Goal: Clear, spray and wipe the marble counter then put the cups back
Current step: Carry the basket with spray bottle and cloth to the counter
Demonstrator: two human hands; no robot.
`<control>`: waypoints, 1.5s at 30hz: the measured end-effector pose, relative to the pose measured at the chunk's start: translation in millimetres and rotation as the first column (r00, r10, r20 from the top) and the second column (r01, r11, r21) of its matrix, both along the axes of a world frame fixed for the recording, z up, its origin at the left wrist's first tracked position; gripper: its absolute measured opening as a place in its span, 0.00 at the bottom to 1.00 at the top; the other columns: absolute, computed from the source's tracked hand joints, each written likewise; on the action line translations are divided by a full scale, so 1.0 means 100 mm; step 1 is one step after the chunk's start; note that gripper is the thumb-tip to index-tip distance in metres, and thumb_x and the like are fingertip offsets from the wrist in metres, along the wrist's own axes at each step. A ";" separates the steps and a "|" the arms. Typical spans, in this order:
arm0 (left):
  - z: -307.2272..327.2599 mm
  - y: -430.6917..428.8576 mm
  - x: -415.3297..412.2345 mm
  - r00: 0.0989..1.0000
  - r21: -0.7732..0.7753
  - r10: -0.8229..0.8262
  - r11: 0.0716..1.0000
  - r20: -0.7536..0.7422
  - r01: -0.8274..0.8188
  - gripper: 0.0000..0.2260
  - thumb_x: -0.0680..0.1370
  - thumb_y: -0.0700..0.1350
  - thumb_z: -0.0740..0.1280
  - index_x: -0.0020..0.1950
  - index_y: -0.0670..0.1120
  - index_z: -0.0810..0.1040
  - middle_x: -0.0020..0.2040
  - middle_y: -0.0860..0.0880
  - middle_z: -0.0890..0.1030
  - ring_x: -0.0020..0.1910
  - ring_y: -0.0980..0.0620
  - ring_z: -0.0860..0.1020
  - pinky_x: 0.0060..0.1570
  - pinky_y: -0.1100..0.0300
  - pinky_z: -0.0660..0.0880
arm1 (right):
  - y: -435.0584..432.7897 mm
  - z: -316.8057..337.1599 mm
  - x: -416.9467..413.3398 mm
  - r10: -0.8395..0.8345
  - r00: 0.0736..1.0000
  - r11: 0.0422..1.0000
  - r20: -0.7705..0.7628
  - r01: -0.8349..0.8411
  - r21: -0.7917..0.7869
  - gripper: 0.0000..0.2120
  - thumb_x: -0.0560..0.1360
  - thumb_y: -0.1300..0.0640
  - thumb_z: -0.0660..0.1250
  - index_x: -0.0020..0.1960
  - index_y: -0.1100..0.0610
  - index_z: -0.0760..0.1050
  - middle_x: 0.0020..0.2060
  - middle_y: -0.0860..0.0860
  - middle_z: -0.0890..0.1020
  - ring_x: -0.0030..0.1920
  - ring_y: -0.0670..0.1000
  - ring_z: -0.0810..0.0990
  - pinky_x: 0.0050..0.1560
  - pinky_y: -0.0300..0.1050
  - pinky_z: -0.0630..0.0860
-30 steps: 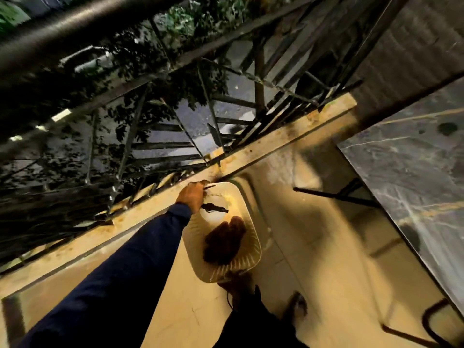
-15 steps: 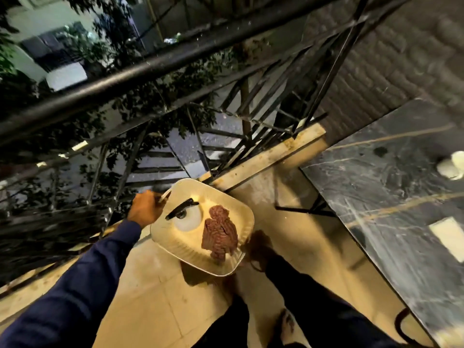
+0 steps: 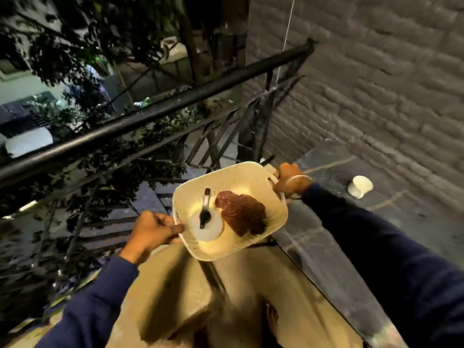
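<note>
I hold a cream plastic basket (image 3: 253,243) in the air at the near-left corner of the dark marble counter (image 3: 376,229). My left hand (image 3: 150,233) grips its near-left rim and my right hand (image 3: 291,180) grips its far-right handle. Inside lie a white spray bottle with a black trigger (image 3: 206,222) and a crumpled brown cloth (image 3: 243,213). A white paper cup (image 3: 360,187) lies tipped on its side on the counter, to the right of my right hand.
A black metal railing (image 3: 155,114) runs across the left, with trees and a street below it. A grey brick wall (image 3: 376,84) stands behind the counter. Tan floor tiles (image 3: 175,285) lie under the basket.
The basket has risen from floor level to counter height and moved right. My right hand has taken hold of its far handle. The view has swung up toward the wall.
</note>
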State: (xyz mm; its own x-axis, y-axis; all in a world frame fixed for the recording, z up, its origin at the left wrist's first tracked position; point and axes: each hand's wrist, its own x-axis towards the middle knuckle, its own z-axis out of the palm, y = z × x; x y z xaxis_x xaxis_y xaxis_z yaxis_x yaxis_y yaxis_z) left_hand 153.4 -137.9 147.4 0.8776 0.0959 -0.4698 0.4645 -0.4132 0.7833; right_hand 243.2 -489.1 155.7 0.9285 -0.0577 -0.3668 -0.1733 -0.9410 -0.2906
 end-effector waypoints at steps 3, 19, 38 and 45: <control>-0.15 -0.73 0.06 0.999 -0.094 0.030 0.995 -0.026 -0.033 0.09 0.70 0.33 0.75 0.40 0.29 0.78 0.36 0.33 0.82 0.30 0.47 0.83 0.33 0.57 0.81 | -0.62 0.20 0.28 -0.021 0.997 0.995 0.069 0.028 -0.098 0.12 0.69 0.58 0.73 0.49 0.63 0.82 0.46 0.60 0.84 0.50 0.60 0.83 0.45 0.49 0.79; -0.56 -3.17 0.39 0.950 -0.306 0.210 0.911 -0.230 -0.275 0.08 0.70 0.31 0.75 0.45 0.32 0.78 0.47 0.34 0.82 0.42 0.41 0.83 0.36 0.55 0.83 | -2.45 -0.56 1.25 -0.051 0.999 0.981 -0.005 0.049 -0.189 0.26 0.74 0.37 0.64 0.61 0.56 0.77 0.56 0.59 0.80 0.55 0.62 0.80 0.52 0.51 0.77; -0.69 -3.19 0.76 0.963 -0.132 0.146 0.975 -0.227 -0.179 0.07 0.71 0.30 0.73 0.46 0.37 0.81 0.48 0.39 0.84 0.47 0.41 0.84 0.38 0.53 0.83 | -2.44 -0.73 1.42 0.119 0.993 0.936 -0.009 -0.115 -0.333 0.18 0.75 0.52 0.67 0.60 0.63 0.77 0.58 0.62 0.80 0.59 0.64 0.79 0.57 0.54 0.76; -0.87 -3.11 0.71 0.995 0.041 0.021 0.999 -0.093 -0.017 0.09 0.73 0.43 0.75 0.50 0.41 0.83 0.43 0.44 0.85 0.45 0.44 0.84 0.45 0.50 0.83 | -2.46 -0.71 1.33 0.140 0.990 0.945 -0.003 -0.135 -0.298 0.17 0.75 0.54 0.68 0.60 0.63 0.76 0.59 0.62 0.80 0.60 0.63 0.78 0.57 0.53 0.76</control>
